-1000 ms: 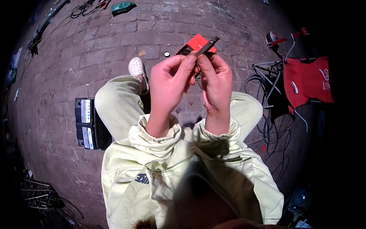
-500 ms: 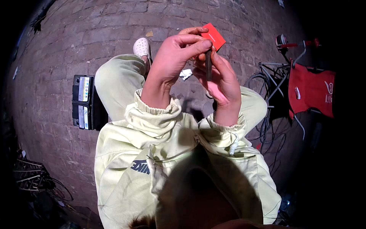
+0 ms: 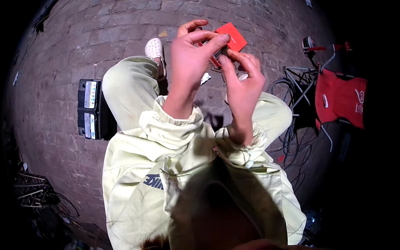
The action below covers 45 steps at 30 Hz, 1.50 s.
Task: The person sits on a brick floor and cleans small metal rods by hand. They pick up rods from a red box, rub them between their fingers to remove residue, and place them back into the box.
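My left hand (image 3: 193,56) grips a small red box (image 3: 234,38) between thumb and fingers, above the brick ground in front of me. The box's flat red flap or lid sticks out to the right of my fingertips. Below my left thumb shows part of its inside, dark with pale lines; my fingers cover much of the rest. My right hand (image 3: 243,79) meets the box's lower right edge with thumb and forefinger pinched together. What lies in that pinch is hidden. Dark stains mark fingers of both hands.
A black battery (image 3: 89,109) stands by my left knee. A red folding chair (image 3: 341,100) with a metal frame is at the right, beside tangled black cables (image 3: 293,143). Crumpled white paper (image 3: 205,78) lies between my legs, near my white clog (image 3: 154,48).
The box has turned, and part of its inside now shows. A dark strip seen at my right fingertips is out of sight. My right hand has closed from spread fingers to a pinch.
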Each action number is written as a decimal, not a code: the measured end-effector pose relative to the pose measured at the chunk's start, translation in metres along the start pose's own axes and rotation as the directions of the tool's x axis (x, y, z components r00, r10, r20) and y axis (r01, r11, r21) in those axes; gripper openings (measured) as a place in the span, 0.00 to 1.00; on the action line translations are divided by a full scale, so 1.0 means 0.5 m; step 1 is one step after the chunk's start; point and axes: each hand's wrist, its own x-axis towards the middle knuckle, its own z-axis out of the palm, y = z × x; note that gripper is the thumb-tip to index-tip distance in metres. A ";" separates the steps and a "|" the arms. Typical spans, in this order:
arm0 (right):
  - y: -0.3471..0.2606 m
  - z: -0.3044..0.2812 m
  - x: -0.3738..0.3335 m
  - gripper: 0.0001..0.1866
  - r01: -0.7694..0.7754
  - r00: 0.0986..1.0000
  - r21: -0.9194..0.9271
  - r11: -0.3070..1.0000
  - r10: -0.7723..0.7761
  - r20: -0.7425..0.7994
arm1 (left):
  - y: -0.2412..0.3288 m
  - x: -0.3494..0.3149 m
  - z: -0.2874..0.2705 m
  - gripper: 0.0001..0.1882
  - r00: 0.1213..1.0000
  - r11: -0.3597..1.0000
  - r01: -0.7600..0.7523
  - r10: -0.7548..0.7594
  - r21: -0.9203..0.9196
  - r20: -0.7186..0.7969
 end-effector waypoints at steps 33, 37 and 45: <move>-0.003 -0.008 -0.024 0.13 -0.208 0.976 0.622 0.755 0.207 0.075 | -0.062 -0.011 0.024 0.11 0.822 0.279 0.539 -0.382 -0.795 0.423; 0.011 -0.019 -0.016 0.12 -0.319 0.940 0.775 0.546 0.285 0.186 | -0.057 -0.018 0.028 0.09 0.813 0.283 0.549 -0.400 -0.786 0.424; -0.019 -0.029 -0.030 0.14 -0.175 0.984 0.333 0.927 0.176 0.028 | -0.046 -0.021 0.032 0.13 0.879 0.491 0.453 -0.383 -0.744 0.283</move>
